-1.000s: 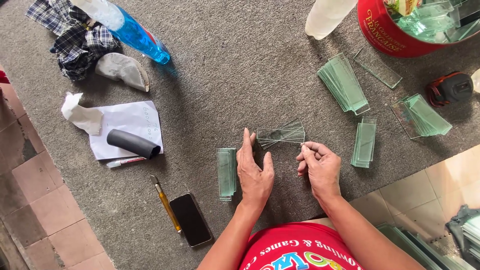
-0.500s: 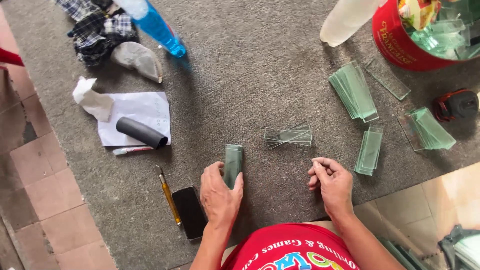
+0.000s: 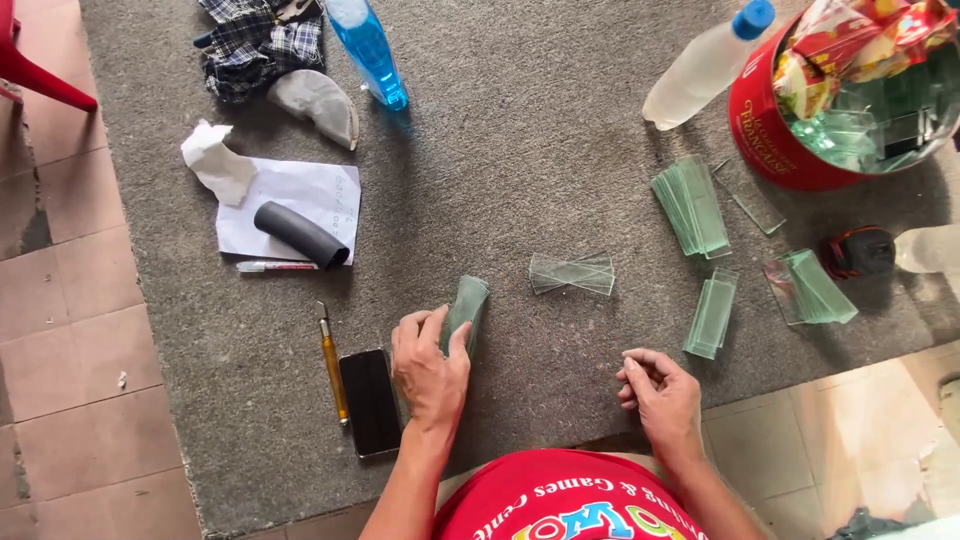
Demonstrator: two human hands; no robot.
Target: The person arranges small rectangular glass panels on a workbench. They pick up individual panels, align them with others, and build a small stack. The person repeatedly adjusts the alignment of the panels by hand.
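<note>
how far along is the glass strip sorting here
Done: several neat stacks lie on the mat at right. In hand: the left hand grips one stack; the right hand rests curled, empty. Left: the fanned strips and glass in the red tin.

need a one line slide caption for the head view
Left hand grips a stack of greenish glass strips on grey carpet; right hand rests loosely curled, holding nothing visible.

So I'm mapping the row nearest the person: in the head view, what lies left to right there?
Yellow-handled tool → black phone → left hand on a glass stack → right hand, curled on the mat.
</note>
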